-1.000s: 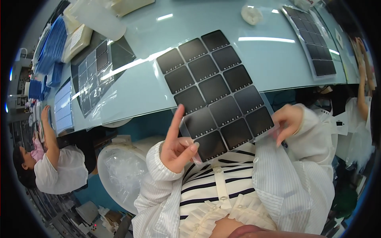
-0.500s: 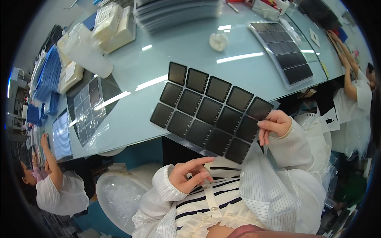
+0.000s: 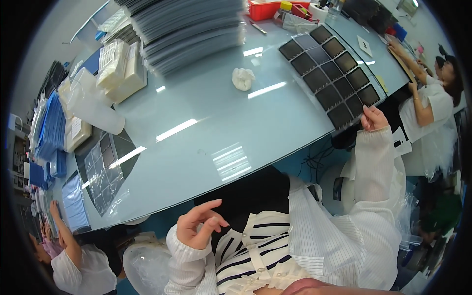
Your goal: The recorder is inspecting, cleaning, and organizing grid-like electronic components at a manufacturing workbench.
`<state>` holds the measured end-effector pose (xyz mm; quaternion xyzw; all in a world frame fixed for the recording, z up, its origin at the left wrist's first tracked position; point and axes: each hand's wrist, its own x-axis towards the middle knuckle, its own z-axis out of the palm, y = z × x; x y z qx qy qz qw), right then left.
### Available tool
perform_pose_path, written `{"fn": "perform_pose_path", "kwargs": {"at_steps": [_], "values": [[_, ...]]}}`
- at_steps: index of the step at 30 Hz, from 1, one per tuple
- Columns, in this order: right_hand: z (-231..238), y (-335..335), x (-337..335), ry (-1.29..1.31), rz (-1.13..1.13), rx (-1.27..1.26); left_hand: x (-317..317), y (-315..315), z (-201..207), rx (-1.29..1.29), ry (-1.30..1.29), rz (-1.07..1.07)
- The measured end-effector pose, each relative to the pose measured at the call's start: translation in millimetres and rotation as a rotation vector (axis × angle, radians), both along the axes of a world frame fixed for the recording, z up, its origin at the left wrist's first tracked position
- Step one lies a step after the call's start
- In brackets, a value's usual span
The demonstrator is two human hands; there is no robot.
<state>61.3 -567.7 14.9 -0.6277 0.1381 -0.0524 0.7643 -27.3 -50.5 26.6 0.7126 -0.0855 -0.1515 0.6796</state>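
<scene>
A sheet of dark, round-cornered square panels (image 3: 342, 88) is at the right part of the glass-topped table. It lies over, or just above, the pile of similar sheets there; whether it touches cannot be told. My right hand (image 3: 373, 118) pinches its near right corner between thumb and fingers. Over my lap, short of the table edge, my left hand (image 3: 200, 225) is empty, its fingers loosely bent and apart. A crumpled white wad (image 3: 243, 79) lies on the table left of the sheet.
A tall stack of grey sheets (image 3: 189, 34) stands at the back. To the left are a translucent plastic container (image 3: 96, 105), white packs (image 3: 129, 71) and a clear gridded sheet (image 3: 104, 169). A red tray (image 3: 263, 10) is at the back. Co-workers sit at both sides.
My right hand has carried the panel sheet from above the near table edge rightward and away, over the right-hand pile. My left hand has moved leftward, still empty. The view has shifted slightly.
</scene>
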Motion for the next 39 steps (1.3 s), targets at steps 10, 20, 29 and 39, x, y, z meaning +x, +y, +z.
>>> {"fn": "perform_pose_path", "kwargs": {"at_steps": [10,20,29,39], "values": [[3.3,-15.3,33.5,0.246,-0.263,0.081,25.9,12.8,2.4,0.06,-0.079,0.196],[12.0,1.7,30.2,0.276,-0.285,-0.393,54.7,17.8,-17.8,0.327,-0.249,0.317],[62.9,50.1,43.8,-0.023,-0.412,-0.907,56.4,15.5,-19.7,0.379,-0.303,0.375],[213.5,215.0,192.4,-1.213,-0.47,-1.376,49.0,19.7,-17.8,0.35,-0.239,0.354]]}}
